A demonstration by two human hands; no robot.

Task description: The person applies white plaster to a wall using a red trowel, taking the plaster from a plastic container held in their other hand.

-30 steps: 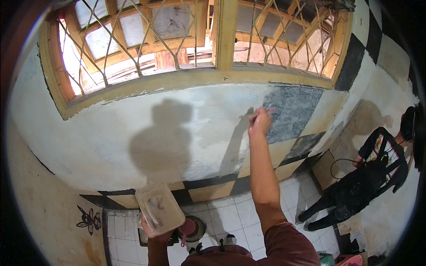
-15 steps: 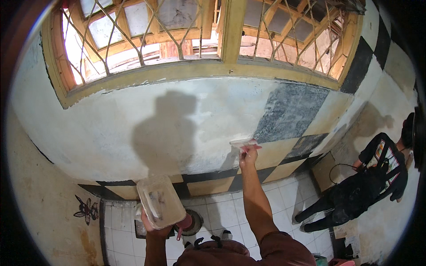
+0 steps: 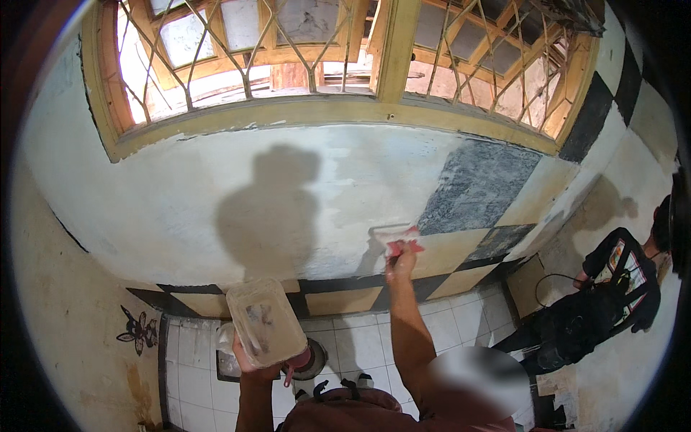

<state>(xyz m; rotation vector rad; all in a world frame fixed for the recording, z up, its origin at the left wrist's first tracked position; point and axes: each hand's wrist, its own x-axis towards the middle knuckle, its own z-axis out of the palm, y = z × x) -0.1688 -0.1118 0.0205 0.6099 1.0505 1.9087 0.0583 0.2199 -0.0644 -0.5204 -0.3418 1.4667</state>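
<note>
My right hand (image 3: 401, 268), its arm stretched forward, is closed on a putty knife (image 3: 400, 240) with a wide pale blade and red at the handle. The blade is at the whitish wall (image 3: 345, 187), just left of a dark painted square; I cannot tell whether it touches. My left hand (image 3: 252, 366) grips a rectangular pale plastic tub (image 3: 273, 353) from its lower left side, tilted toward me. Whitish residue coats the tub's inside, with a darker patch on the bottom.
A wooden window frame (image 3: 288, 115) with metal bars spans the wall above. Dark and beige squares run along the wall's foot. A reddish handled container (image 3: 296, 362) stands on the white tiled floor (image 3: 360, 344) beneath the tub. Another person in black (image 3: 590, 317) stands at the right.
My right hand has turned the putty knife, so more red shows, and has moved slightly lower on the wall. The left hand still holds the tub. The view has shifted slightly.
</note>
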